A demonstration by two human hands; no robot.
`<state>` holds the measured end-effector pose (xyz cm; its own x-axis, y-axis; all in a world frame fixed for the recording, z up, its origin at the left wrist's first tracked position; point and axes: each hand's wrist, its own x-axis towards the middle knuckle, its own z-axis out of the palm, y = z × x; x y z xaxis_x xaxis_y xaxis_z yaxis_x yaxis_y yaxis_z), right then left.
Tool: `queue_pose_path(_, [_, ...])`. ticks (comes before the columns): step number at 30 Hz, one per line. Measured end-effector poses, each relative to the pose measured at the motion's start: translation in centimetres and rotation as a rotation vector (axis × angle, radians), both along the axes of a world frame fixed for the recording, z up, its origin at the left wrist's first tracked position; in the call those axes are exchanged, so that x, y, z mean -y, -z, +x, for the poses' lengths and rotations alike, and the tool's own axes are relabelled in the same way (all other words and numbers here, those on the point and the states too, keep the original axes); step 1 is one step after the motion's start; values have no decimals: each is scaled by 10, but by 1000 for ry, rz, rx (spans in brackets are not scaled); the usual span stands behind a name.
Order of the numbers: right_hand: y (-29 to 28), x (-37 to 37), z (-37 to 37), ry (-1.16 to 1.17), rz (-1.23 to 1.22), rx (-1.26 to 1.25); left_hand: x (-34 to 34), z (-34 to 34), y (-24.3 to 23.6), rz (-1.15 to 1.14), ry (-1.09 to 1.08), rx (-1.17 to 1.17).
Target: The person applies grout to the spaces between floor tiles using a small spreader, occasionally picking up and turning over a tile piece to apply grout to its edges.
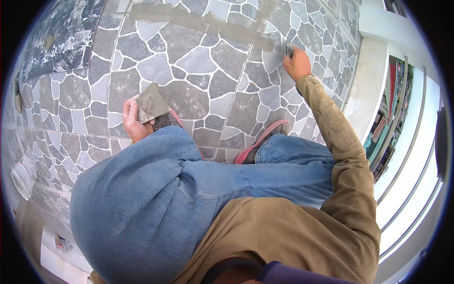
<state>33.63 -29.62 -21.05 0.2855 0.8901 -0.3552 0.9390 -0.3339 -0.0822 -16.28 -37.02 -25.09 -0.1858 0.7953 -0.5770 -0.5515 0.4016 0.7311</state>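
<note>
Squatting over a patterned grey tile floor [189,90], I hold a small square plate [152,103] coated with grey cement paste in my left hand [135,120]. Its fingers are closed on the plate's edge, beside my shoe. Out to the right, my right hand [298,64] is closed round a small thin scraper-like tool [287,49]; its exact kind is hard to make out. The tool is down by the floor, at the right end of a smeared band of wet grey cement [217,26]. This band runs along a tile joint toward the upper left.
A dark sheet [61,38] with whitish smears lies on the floor at the upper left. At the far left is a white bucket [23,177]. A low pale wall [369,85] with a railing [411,142] bounds the right side. My pink-edged shoes [262,139] stand on the tiles.
</note>
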Motion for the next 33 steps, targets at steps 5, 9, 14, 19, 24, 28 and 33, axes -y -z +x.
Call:
queue_pose_path(5, [14,-40,-122,202,74,-36,1,-6,1,23,11,55])
queue_pose_path(9, [13,-87,-223,214,147,-129,2,-5,1,23,9,72])
queue_pose_path(14, [3,-147,-329,213,128,-302,2,-2,-1,18,-28,61])
queue_pose_path(19, [8,-207,-419,226,178,-435,3,1,1,29,-57,46])
queue_pose_path(24, [3,-254,-365,183,72,-977,2,7,5,41,-81,47])
queue_pose_path(28, [-25,-236,-225,128,-186,-1886,11,-18,-1,106,-112,44])
queue_pose_path(33, [-139,-151,-71,55,-140,-1388,-5,-2,-1,78,7,131])
